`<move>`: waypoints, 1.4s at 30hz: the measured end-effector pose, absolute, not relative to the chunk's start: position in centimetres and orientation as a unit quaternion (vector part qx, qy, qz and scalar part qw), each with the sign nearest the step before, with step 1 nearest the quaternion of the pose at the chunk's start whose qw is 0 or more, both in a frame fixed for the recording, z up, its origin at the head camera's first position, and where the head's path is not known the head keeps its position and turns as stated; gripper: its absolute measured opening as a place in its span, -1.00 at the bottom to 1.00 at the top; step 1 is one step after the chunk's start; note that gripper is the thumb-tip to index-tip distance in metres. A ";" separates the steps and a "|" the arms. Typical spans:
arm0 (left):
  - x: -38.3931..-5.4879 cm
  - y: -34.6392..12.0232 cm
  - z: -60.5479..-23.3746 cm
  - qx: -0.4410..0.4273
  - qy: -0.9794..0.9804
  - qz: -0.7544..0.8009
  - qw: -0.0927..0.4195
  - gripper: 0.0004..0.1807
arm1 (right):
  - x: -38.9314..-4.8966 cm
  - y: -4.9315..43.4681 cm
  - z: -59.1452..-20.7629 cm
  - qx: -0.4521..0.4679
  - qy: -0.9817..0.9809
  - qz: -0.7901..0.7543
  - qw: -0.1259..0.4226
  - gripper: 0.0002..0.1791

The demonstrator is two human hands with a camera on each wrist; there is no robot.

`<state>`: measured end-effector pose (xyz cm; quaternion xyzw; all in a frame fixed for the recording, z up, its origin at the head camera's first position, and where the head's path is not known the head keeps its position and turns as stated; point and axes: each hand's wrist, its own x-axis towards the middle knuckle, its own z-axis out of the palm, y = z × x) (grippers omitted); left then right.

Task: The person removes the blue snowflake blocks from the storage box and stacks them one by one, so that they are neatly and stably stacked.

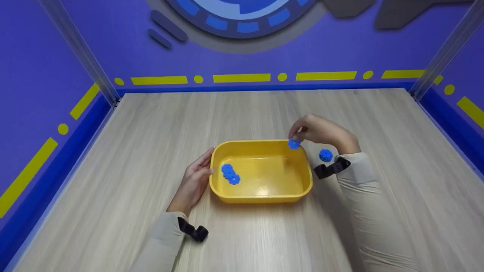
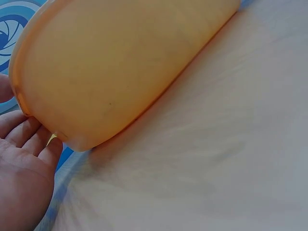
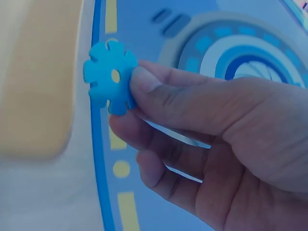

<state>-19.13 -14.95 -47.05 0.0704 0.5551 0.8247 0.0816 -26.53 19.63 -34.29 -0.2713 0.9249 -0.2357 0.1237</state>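
Note:
At the left end of a yellow plastic basin (image 1: 261,197), my left hand (image 1: 194,183) holds the wall, its thumb at the rim and its fingers along the outside. The left wrist view shows this hand (image 2: 26,168) against the basin's outer wall (image 2: 115,72). Over the far right corner, my right hand (image 1: 321,132) pinches a blue notched disc (image 1: 293,144) between thumb and fingers. Close up, the disc (image 3: 103,72) has slots round its edge and a small hole in its centre. Several similar blue discs (image 1: 229,172) lie overlapping inside the basin, towards its left end.
Right of the basin, a small pile of blue discs (image 1: 325,155) sits on the wood-grain table (image 1: 159,132), close to the right wrist's black strap camera (image 1: 332,168). Blue-purple panels (image 1: 242,62) with yellow marks border the table at the back and both sides.

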 end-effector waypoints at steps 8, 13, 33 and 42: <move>-19.1 -14.9 -47.1 0.068 0.557 0.824 0.081 -0.27 | -27.3 23.3 -35.7 -0.214 0.942 -0.223 0.128 -0.80; -19.2 -15.0 -47.1 0.066 0.561 0.822 0.078 -0.27 | -27.6 24.7 -36.8 -0.187 0.946 -0.224 0.140 -0.80; -19.1 -15.0 -47.2 0.066 0.565 0.819 0.075 -0.28 | -28.4 27.6 -39.2 -0.147 0.952 -0.207 0.171 -0.84; -19.2 -15.0 -47.2 0.068 0.559 0.823 0.073 -0.28 | -28.3 28.2 -39.3 -0.139 0.949 -0.214 0.185 -0.83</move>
